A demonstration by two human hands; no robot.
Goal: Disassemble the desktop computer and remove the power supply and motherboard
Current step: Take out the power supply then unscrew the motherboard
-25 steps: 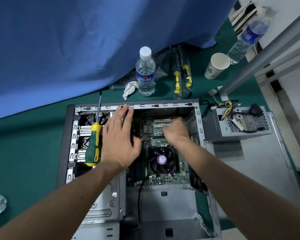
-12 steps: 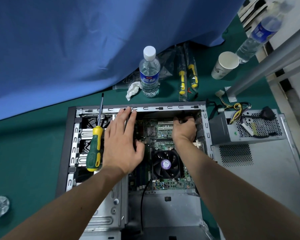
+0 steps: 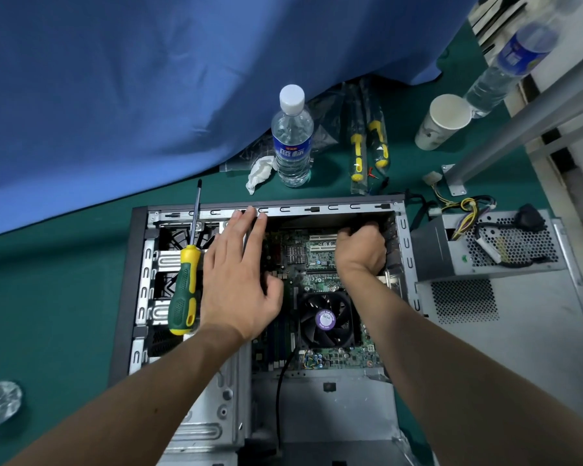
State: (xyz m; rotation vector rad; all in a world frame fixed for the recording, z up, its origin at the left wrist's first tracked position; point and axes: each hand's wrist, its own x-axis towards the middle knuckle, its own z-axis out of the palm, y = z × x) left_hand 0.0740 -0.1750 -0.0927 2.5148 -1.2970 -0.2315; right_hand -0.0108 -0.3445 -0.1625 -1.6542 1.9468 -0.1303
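Since the screwdriver [image 3: 185, 284] lies on the case's [image 3: 317, 210] left side by the drive bays, it's prob. parked there for quick grabs. Left hand [image 3: 239, 280] lies flat, fingers straight, tips on the case's far edge, likely to hold the box steady. Motherboard [image 3: 317, 264] sits inside the case w/ its fan [image 3: 327, 319]. Right hand [image 3: 360, 252] is curled in the far right corner; can't tell what it grips, fingers hidden. Power supply [image 3: 485, 247] is out already, resting on the side panel [image 3: 535, 331] right of the case.
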